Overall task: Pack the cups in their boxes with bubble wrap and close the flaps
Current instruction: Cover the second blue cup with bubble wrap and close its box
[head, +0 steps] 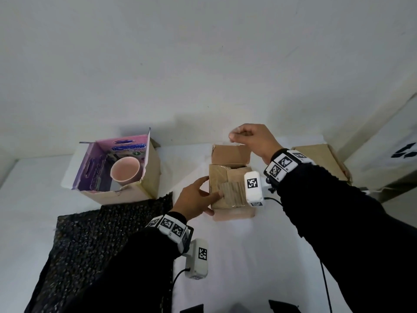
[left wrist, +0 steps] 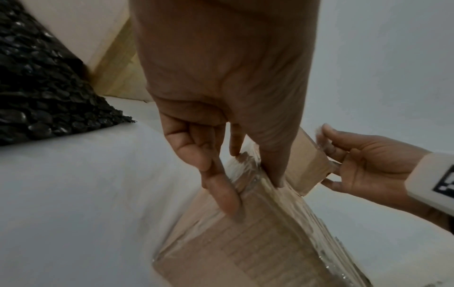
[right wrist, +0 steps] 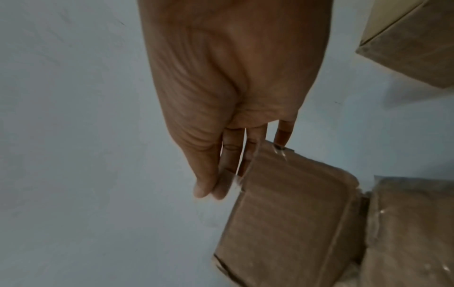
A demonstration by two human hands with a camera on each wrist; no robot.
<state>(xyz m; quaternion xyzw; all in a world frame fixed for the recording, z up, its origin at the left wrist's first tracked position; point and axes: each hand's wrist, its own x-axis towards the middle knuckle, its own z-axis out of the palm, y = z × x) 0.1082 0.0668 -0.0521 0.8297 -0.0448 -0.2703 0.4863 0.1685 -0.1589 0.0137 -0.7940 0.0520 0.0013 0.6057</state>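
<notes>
Your left hand (head: 194, 199) is flat-ish on the small box (head: 230, 190) in the middle of the worktop (head: 248, 256), fingers straight along its taped left edge and pressing on the closed flaps. Right hand (head: 252, 141) is up behind the box, fingers curled round the top edge of the back flap (head: 230, 154), which stands upright. The wrist camera (head: 253, 188) on that arm blocks the right part of the box top in the head view. Off to the left, well apart, sits the open box (head: 126, 177) with the pink cup (head: 125, 173) inside. Black bubble wrap (head: 94, 245) lies just in front of it, partly under your left sleeve. Another closed box (head: 325, 161) sits at the far right.
</notes>
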